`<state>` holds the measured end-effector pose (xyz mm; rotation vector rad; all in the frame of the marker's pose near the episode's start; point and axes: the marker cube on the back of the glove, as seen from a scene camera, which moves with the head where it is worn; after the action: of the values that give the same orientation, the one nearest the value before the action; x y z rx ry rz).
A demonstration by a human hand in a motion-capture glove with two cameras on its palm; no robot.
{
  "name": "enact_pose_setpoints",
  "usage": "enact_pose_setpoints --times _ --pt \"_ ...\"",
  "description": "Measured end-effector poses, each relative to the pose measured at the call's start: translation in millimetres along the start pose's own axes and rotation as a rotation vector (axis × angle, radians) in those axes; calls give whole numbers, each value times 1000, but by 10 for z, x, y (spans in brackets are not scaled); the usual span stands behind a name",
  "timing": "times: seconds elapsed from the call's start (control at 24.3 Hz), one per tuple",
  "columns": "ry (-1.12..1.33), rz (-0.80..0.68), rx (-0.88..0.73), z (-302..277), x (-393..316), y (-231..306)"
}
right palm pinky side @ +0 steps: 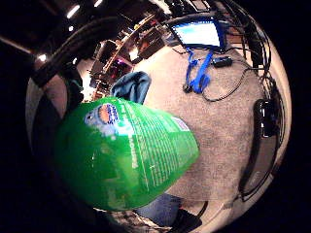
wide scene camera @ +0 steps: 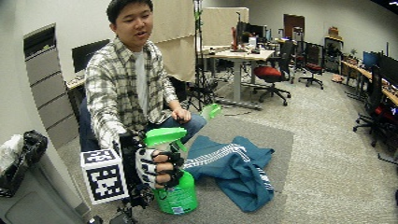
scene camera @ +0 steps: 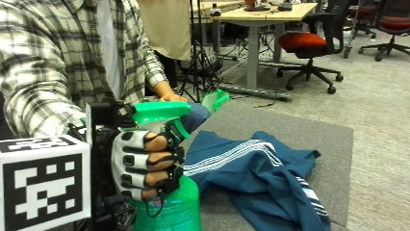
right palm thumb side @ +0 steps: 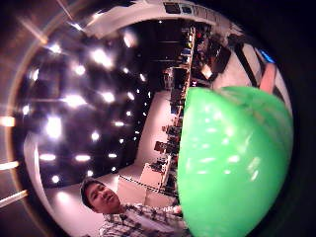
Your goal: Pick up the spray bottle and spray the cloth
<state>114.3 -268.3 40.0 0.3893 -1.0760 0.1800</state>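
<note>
– Where was the spray bottle found?
– It was held upright in the right hand, just beside the blue cloth spread on the grey table.
– And the fingers?
– They were seen curled around the bottle's neck, below the green spray head.

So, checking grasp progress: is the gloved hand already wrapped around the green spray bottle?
Yes, the gloved right hand has its fingers curled round the neck of the green spray bottle.
</note>
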Motion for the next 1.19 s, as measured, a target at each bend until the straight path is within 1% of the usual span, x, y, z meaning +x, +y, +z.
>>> enact_pose_setpoints --times 0.29,0.53,0.9,1.19 --pt "50 -81 -44 99 -427 14" --pt "129 -141 -117 110 -892 25" --pt "173 -106 -173 13 -1203 -84" --pt "247 -98 -195 126 -1555 -300"
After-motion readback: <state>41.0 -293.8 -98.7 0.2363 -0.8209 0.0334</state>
